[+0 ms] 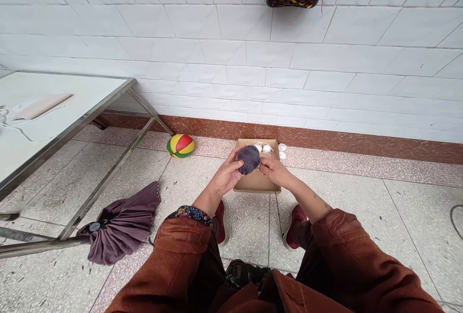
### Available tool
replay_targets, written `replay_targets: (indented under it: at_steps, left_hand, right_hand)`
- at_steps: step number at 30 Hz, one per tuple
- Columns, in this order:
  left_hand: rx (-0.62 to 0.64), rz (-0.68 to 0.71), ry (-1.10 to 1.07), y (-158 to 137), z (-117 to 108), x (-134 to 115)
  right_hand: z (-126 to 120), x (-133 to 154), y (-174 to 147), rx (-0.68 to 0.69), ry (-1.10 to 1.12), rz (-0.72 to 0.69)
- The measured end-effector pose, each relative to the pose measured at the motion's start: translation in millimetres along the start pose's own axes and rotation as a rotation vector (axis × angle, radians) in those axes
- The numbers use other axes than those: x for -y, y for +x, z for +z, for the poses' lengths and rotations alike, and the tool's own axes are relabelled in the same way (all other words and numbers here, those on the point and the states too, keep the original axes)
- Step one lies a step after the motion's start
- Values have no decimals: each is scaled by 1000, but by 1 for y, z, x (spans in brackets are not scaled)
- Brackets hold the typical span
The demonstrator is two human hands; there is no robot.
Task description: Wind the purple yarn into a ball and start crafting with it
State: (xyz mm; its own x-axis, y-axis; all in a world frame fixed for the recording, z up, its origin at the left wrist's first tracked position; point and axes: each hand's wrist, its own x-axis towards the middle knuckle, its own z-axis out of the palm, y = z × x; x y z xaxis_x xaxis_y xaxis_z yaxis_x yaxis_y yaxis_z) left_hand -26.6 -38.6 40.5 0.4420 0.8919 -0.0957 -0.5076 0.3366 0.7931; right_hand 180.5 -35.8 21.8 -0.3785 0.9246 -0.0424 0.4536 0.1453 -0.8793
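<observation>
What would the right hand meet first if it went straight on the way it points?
Most likely the gray-purple yarn ball, right beside the right hand; whether they touch is unclear.

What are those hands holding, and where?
The left hand holds a round, dark purple-grey yarn ball by its left side; the right hand is at its right edge.
</observation>
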Motion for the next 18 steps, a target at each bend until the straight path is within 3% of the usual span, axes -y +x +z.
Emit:
replay_targets:
  at_steps: [6,11,14,18]
  left_hand:
    - [-119,43,122,6,-4,5]
    - [-192,23,480,9,-6,13]
    - [-22,-14,642,5,-4,15]
    - [292,-55,534,-2,2,11]
  right_hand:
    - [-9,9,-10,74,35,-130]
    - [-20,23,-16,177,64,-277]
    - [-29,24,-13,82,37,-313]
    - [-36,15,-4,-66,39,-311]
